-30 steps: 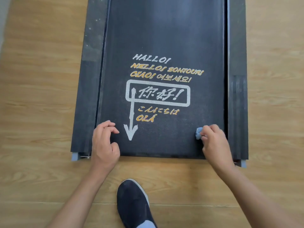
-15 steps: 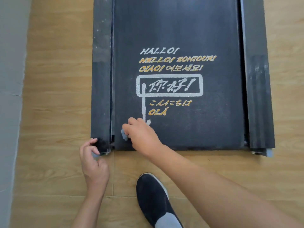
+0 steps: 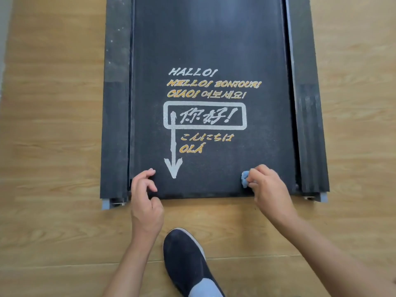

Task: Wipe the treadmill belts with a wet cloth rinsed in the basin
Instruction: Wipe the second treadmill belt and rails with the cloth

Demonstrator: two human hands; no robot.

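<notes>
The black treadmill belt (image 3: 214, 50) runs away from me, printed with white and orange greetings and a white arrow. My right hand (image 3: 270, 189) grips a small blue cloth (image 3: 244, 178) and presses it on the belt near its near right corner. Only a bit of the cloth shows past my fingers. My left hand (image 3: 145, 198) rests at the belt's near left edge, fingers curled with their tips on the belt, holding nothing I can see. No basin is in view.
Dark side rails flank the belt, the left rail (image 3: 115, 103) and the right rail (image 3: 308, 114). Wooden floor (image 3: 53, 125) surrounds the treadmill. My dark shoe (image 3: 186, 260) stands on the floor just in front of the belt's near end.
My right hand has swept the cloth from the belt's near left side to its near right side. My left hand has moved from the floor by the left rail onto the belt's edge.
</notes>
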